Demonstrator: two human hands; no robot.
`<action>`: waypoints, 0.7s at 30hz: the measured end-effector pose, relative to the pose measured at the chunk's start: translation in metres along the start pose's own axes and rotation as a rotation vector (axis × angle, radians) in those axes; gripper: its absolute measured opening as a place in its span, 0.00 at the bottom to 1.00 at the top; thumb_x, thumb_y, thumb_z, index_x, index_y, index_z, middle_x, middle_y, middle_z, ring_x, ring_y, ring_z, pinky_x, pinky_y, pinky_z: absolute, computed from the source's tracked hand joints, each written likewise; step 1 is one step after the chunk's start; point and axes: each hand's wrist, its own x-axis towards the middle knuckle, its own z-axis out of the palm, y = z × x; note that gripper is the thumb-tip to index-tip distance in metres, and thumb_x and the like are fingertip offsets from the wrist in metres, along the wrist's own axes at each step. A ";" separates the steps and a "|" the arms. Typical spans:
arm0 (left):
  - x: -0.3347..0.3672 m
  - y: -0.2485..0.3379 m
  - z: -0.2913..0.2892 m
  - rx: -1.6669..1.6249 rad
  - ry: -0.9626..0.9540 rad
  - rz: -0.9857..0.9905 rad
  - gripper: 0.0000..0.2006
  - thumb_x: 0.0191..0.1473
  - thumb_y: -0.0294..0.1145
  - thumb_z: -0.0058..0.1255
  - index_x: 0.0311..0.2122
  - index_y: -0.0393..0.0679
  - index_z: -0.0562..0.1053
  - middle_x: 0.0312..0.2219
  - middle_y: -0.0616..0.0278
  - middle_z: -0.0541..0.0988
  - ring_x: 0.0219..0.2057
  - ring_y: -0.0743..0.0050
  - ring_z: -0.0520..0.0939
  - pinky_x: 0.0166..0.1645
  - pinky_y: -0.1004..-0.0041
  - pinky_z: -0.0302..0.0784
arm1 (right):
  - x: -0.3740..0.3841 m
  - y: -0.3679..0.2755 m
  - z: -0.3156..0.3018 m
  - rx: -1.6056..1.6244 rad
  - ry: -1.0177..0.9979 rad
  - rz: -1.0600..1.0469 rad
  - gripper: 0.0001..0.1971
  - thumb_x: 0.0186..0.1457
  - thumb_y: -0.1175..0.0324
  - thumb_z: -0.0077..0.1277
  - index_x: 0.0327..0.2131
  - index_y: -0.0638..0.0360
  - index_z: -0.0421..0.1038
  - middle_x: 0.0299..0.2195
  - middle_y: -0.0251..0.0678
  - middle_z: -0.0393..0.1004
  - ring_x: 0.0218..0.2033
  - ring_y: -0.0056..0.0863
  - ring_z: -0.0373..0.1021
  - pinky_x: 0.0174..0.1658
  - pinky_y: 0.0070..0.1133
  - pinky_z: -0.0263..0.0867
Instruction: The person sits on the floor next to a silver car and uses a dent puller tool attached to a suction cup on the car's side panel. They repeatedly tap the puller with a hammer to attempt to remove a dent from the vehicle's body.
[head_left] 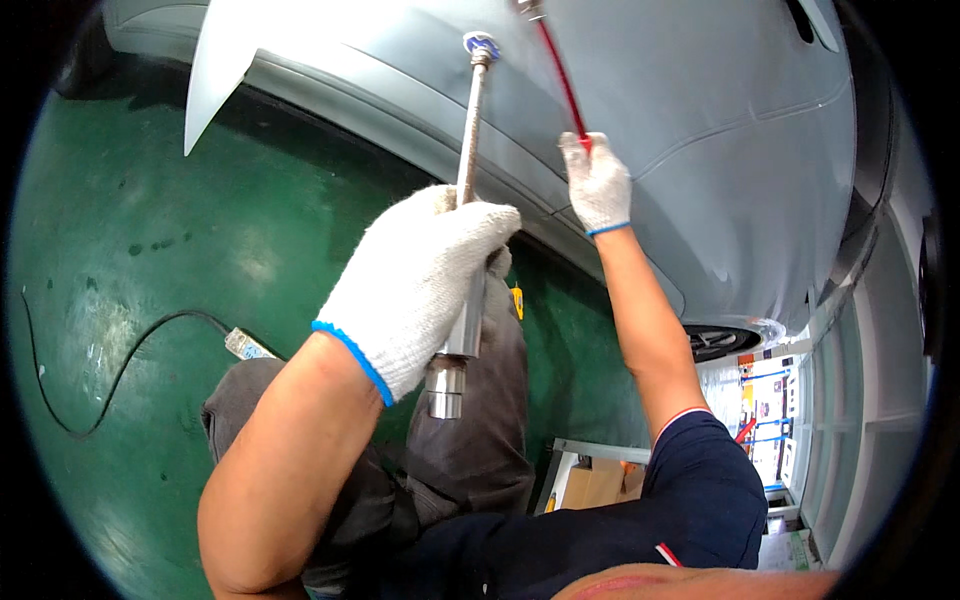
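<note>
My left hand (415, 275), in a white knit glove with a blue cuff, is closed round the metal weight of a slide hammer (470, 140). Its thin rod runs up to a round blue-and-white pulling tab (482, 45) against the silver-grey car door panel (640, 70). Below my wrist the chrome end (446, 385) of the slide hammer sticks out. To the right, my gloved right hand (599, 185) grips the lower end of a red-handled hammer (560, 75). That hammer's metal head, at the top edge, is partly cut off and blurred.
A car sill (400, 130) runs along below the panel. On the green floor (150, 230) lie a black cable (130, 360) and a power strip (248, 345). A yellow object (517, 302) is beside my knee. An open-topped cart (590, 482) with a cardboard box stands near my right side.
</note>
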 end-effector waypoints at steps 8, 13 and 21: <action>-0.002 0.003 0.002 0.032 0.010 -0.009 0.10 0.62 0.37 0.56 0.36 0.43 0.72 0.22 0.66 0.75 0.15 0.78 0.75 0.18 0.75 0.73 | 0.002 -0.006 -0.003 0.014 0.014 -0.071 0.23 0.69 0.43 0.49 0.36 0.55 0.73 0.23 0.43 0.77 0.27 0.48 0.78 0.30 0.38 0.72; -0.005 0.002 0.001 0.030 -0.022 -0.047 0.09 0.62 0.37 0.56 0.36 0.42 0.72 0.22 0.66 0.75 0.16 0.79 0.75 0.19 0.75 0.74 | -0.003 -0.002 0.000 0.155 0.056 -0.258 0.20 0.69 0.46 0.51 0.35 0.54 0.74 0.25 0.43 0.78 0.27 0.46 0.77 0.32 0.36 0.72; -0.002 0.001 -0.001 0.051 -0.005 -0.025 0.09 0.62 0.36 0.56 0.37 0.42 0.72 0.23 0.66 0.75 0.17 0.79 0.75 0.19 0.74 0.74 | 0.004 -0.005 0.002 0.091 0.012 -0.211 0.23 0.68 0.42 0.49 0.37 0.53 0.74 0.24 0.45 0.77 0.29 0.48 0.78 0.32 0.38 0.72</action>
